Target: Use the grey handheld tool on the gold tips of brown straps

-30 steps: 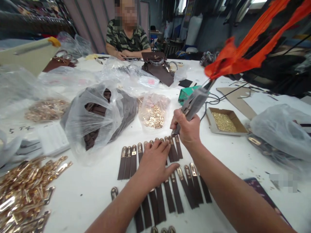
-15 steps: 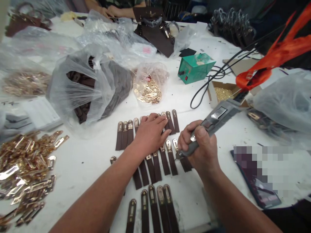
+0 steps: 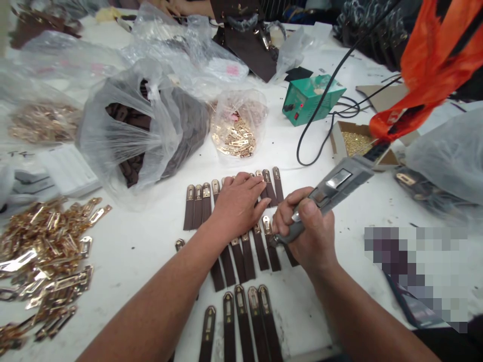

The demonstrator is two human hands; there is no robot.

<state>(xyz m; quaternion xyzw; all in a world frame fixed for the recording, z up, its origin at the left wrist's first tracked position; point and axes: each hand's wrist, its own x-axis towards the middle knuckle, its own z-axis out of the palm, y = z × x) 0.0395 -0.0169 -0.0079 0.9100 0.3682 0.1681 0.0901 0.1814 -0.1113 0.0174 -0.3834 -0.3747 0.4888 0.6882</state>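
My left hand (image 3: 241, 203) lies palm down, fingers stretched out, across the upper row of dark brown straps (image 3: 197, 213) with gold metal end plates. My right hand (image 3: 309, 231) is wrapped round a grey electric screwdriver (image 3: 332, 186), its thumb on the upper side. The screwdriver slants down to the left, and its nose is close to the gold plate of a strap (image 3: 268, 241) in the middle row. Whether the tip touches the plate, I cannot tell. Nearer to me lies a third group of straps (image 3: 241, 317), their plates screwed or fixed at the ends.
Loose gold plates (image 3: 41, 251) are heaped at the left. Behind stand a plastic bag of brown straps (image 3: 169, 130), a bag of gold plates (image 3: 237, 136), a green power box (image 3: 311, 100) with a cable, and a carton of small gold pieces (image 3: 339, 143). Orange cloth (image 3: 433, 75) hangs at right.
My right hand has shifted the screwdriver's nose leftward to the neighbouring strap plate in the middle row. A red light now shows on the green box. My left hand stays on the straps.
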